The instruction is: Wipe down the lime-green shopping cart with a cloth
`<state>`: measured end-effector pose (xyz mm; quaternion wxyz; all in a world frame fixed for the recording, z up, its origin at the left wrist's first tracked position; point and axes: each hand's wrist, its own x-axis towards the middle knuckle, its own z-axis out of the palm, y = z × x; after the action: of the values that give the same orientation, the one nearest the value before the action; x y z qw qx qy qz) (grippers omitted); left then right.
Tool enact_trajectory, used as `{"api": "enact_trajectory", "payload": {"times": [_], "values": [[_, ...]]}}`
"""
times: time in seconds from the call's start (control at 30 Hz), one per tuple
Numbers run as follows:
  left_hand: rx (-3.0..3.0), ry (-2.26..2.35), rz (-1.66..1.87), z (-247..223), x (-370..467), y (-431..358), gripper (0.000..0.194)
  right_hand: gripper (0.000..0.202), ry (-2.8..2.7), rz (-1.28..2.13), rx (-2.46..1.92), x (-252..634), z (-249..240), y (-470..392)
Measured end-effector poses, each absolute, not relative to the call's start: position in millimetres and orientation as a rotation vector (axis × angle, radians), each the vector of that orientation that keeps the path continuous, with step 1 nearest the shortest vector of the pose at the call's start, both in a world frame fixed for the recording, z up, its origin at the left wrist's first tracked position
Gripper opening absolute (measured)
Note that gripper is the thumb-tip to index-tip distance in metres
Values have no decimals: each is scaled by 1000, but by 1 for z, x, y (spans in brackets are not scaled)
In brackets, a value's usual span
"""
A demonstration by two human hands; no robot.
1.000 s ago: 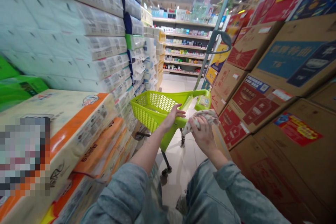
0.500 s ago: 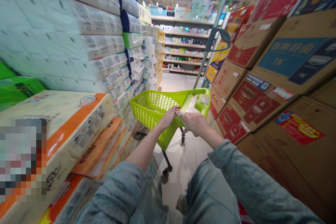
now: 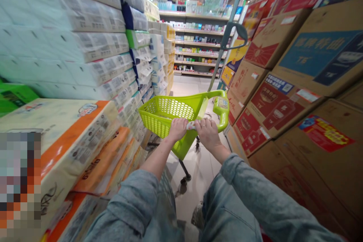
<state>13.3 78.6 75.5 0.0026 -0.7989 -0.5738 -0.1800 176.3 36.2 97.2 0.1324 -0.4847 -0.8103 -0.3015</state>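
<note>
A lime-green shopping cart [image 3: 181, 147] with a perforated basket stands in front of me, turned at an angle in the aisle. My left hand [image 3: 178, 128] is wrapped over its near edge, at the left end of a small pale printed label [image 3: 191, 125]. Just right of the label, my right hand [image 3: 207, 132] closes over the same rim, a ring on one finger. The curved green handle loop lies to the right of my right hand. Small black wheels show under the cart.
Stacked tissue packs [image 3: 99, 45] rise on the left, with orange-banded packs [image 3: 76, 136] nearer. Cardboard boxes [image 3: 283, 102] line the right side. A grey pole with a handle [image 3: 227, 38] stands beyond the cart, before stocked shelves [image 3: 198, 41].
My left hand has come down over the cart's edge, and my right hand has flattened from a tighter fist into a grip on it. The view has shifted slightly.
</note>
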Motion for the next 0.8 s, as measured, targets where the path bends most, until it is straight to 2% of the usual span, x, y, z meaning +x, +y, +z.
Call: {"api": "enact_trajectory", "payload": {"times": [0.17,0.27,0.5,0.8], "values": [[-2510,-1798,-585,71,17,81,35,36,-2299,-881,-1387,178,86,41],[-2500,-1824,-603,69,17,83,34,32,-2342,-818,-1463,173,96,46],[-2490,-1832,-569,68,12,83,39,45,-2497,-529,-1641,154,122,55],[-2478,-1883,-581,71,19,75,37,36,-2588,-292,-1777,153,142,53]]}}
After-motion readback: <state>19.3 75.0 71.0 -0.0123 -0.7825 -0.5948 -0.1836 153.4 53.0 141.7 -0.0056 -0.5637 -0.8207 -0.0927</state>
